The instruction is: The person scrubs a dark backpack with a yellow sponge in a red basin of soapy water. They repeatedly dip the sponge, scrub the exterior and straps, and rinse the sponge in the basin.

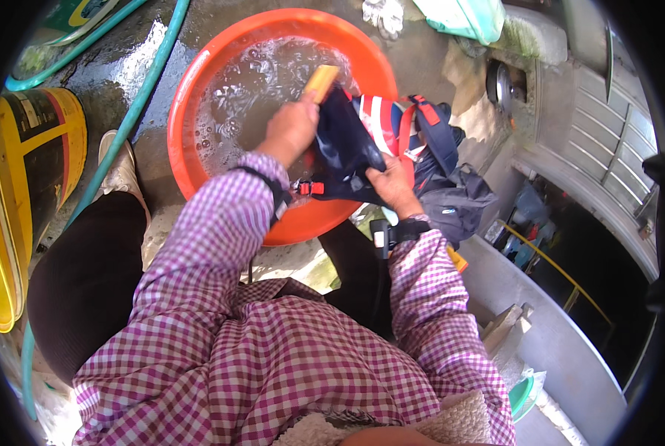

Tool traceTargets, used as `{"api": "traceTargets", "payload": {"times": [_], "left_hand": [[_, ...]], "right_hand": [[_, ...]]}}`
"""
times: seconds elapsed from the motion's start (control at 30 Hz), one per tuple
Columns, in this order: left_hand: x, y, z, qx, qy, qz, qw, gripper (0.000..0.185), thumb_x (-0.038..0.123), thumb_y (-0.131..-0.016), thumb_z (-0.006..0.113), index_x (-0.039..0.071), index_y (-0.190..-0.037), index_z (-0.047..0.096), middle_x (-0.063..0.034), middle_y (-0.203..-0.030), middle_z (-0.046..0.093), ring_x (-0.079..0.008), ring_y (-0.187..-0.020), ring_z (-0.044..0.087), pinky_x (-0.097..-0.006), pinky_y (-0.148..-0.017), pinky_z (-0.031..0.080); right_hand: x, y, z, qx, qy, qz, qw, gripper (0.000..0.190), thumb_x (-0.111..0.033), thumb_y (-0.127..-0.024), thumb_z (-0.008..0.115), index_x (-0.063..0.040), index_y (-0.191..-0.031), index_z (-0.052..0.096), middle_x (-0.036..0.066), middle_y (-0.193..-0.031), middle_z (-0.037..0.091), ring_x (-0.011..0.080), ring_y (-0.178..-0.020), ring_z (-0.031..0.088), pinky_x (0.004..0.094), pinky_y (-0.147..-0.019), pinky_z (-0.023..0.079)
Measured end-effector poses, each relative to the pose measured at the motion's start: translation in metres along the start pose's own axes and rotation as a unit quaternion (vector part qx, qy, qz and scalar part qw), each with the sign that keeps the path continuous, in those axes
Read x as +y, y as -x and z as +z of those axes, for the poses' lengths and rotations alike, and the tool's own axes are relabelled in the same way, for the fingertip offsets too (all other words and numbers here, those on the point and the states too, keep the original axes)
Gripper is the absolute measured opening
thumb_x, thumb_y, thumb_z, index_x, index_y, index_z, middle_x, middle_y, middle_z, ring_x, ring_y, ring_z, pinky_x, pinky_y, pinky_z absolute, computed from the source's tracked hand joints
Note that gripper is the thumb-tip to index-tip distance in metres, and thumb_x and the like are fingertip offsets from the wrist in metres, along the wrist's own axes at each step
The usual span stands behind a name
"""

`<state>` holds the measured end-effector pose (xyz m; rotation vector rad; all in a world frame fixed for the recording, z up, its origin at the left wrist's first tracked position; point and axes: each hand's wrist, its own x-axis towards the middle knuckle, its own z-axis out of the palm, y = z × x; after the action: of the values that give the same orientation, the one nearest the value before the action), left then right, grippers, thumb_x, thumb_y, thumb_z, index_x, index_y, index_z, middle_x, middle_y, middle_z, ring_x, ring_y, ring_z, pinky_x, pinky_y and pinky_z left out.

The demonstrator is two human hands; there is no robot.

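Observation:
An orange plastic basin [184, 106] with soapy water stands on the wet ground. Over it, my left hand [290, 125] grips the dark wet fabric of a bag [340, 136] near a yellow block-like object [321, 81], whose kind I cannot tell. My right hand [393, 181] holds the lower right part of the same dark fabric. Red and white panels, red straps and a padded dark strap [438, 136] of the bag hang over the basin's right rim. A red buckle [310, 188] lies below the fabric, at the near side of the basin.
A teal hose [148, 89] runs along the left, past my shoe [119, 167]. Beside it stands a yellow and black container [48, 139]. White gloves [385, 17] lie beyond the basin. A grey bag [455, 195] rests at the right, near a low grey wall [555, 329].

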<state>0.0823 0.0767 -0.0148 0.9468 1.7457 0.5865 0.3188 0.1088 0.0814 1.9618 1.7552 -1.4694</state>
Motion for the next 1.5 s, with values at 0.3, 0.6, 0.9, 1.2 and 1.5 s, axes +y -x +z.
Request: {"api": "traceTargets", "payload": {"times": [0.3, 0.6, 0.9, 1.2, 1.5], "left_hand": [[-0.007, 0.027, 0.017, -0.059, 0.002, 0.103, 0.993, 0.043, 0.036, -0.101, 0.044, 0.018, -0.139, 0.052, -0.0245, -0.098, 0.062, -0.0460, -0.087, 0.065, -0.0537, -0.080, 0.053], [0.004, 0.033, 0.007, -0.005, 0.022, 0.075, 0.997, 0.035, 0.033, -0.101, 0.043, 0.012, -0.123, 0.061, -0.0249, -0.090, 0.066, -0.0440, -0.081, 0.066, -0.0549, -0.076, 0.053], [-0.011, 0.004, 0.021, 0.054, -0.004, 0.042, 0.998, 0.039, 0.033, -0.102, 0.041, 0.017, -0.135, 0.053, -0.0247, -0.091, 0.062, -0.0442, -0.080, 0.066, -0.0542, -0.070, 0.053], [-0.022, 0.020, 0.038, 0.097, -0.036, 0.111, 0.988, 0.039, 0.030, -0.101, 0.046, 0.017, -0.137, 0.052, -0.0246, -0.093, 0.063, -0.0447, -0.077, 0.065, -0.0543, -0.068, 0.053], [-0.003, 0.074, 0.037, 0.082, -0.019, 0.134, 0.987, 0.046, 0.035, -0.101, 0.045, 0.023, -0.145, 0.047, -0.0238, -0.090, 0.058, -0.0436, -0.069, 0.064, -0.0529, -0.065, 0.054]], "right_hand": [[0.011, -0.009, 0.001, -0.013, -0.156, 0.011, 0.988, 0.036, 0.000, -0.082, 0.058, 0.002, -0.118, 0.065, 0.004, -0.096, 0.069, 0.0131, -0.083, 0.063, 0.0286, -0.076, 0.052], [0.018, -0.015, 0.004, 0.021, -0.146, -0.006, 0.989, 0.034, 0.001, -0.082, 0.059, -0.001, -0.116, 0.066, 0.003, -0.097, 0.070, 0.0136, -0.082, 0.065, 0.0293, -0.075, 0.053], [0.007, -0.023, 0.008, 0.067, -0.147, 0.074, 0.984, 0.032, 0.001, -0.080, 0.060, 0.001, -0.111, 0.068, 0.005, -0.091, 0.070, 0.0167, -0.075, 0.066, 0.0322, -0.072, 0.054], [0.000, -0.029, 0.017, 0.116, -0.146, 0.083, 0.979, 0.029, -0.001, -0.078, 0.061, 0.003, -0.105, 0.070, 0.007, -0.090, 0.071, 0.0187, -0.075, 0.066, 0.0336, -0.072, 0.053], [-0.005, -0.038, 0.013, 0.135, -0.218, 0.144, 0.956, 0.028, -0.001, -0.073, 0.063, 0.005, -0.100, 0.068, 0.009, -0.083, 0.068, 0.0216, -0.072, 0.066, 0.0350, -0.070, 0.053]]}}
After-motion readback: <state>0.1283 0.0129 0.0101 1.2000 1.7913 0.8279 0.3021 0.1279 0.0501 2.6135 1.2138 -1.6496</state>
